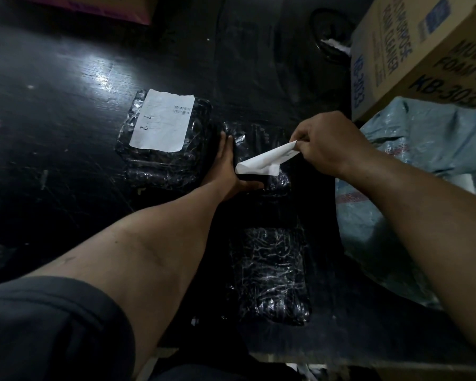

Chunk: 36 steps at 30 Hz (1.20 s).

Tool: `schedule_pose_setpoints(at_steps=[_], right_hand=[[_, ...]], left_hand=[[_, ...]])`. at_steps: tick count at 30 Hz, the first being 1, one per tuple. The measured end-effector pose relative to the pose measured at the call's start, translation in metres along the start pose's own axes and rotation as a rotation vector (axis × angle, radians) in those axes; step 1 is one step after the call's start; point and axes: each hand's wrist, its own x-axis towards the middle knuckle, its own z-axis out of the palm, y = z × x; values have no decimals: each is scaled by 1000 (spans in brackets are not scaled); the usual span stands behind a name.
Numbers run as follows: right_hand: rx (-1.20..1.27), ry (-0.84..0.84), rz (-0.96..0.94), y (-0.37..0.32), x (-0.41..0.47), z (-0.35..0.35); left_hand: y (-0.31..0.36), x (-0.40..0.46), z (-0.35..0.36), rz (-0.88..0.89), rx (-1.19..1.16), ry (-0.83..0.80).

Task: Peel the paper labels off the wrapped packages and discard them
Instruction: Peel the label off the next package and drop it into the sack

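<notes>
Three black plastic-wrapped packages lie on a dark floor. The middle package (pixel 261 138) is held down by my left hand (pixel 228 171), whose fingers lie along its left edge with the thumb across its near side. My right hand (pixel 322 144) pinches a white paper label (pixel 264 160), which is lifted and curled, its lower left end still on the wrap. The left package (pixel 162 160) carries a flat white label (pixel 161 121) with barcodes. The near package (pixel 270 273) shows no label.
Cardboard boxes (pixel 412 50) printed "foam cleaner" stand at the right. Below them lies a pale blue woven sack (pixel 412 193). A pink-edged box (pixel 116 6) sits at the far left. A dark round object (pixel 330 31) lies behind. The glossy black floor (pixel 52 111) stretches left.
</notes>
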Motion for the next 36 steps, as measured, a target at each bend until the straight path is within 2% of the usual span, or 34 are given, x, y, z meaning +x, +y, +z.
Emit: schedule_pose_setpoints(at_steps=[16,22,26,32,34,36], right_hand=[[-3,24,52,7,-2,-12],[12,181,87,24,2,-62],[31,227,75,39,-12,-86],[-3,290,102,71,-46,-125],[-20,316,114,86,-61,-144],[-60,334,148,104,-77,-164]], left_hand=[[1,-1,0,-30,10,-26],[3,1,1,-55,68,-10],[8,1,-3,-69,111,-40],[39,6,-10,-130,386,-177],[56,6,-14,-80,553,-220],[80,5,-14,47,701,-282]])
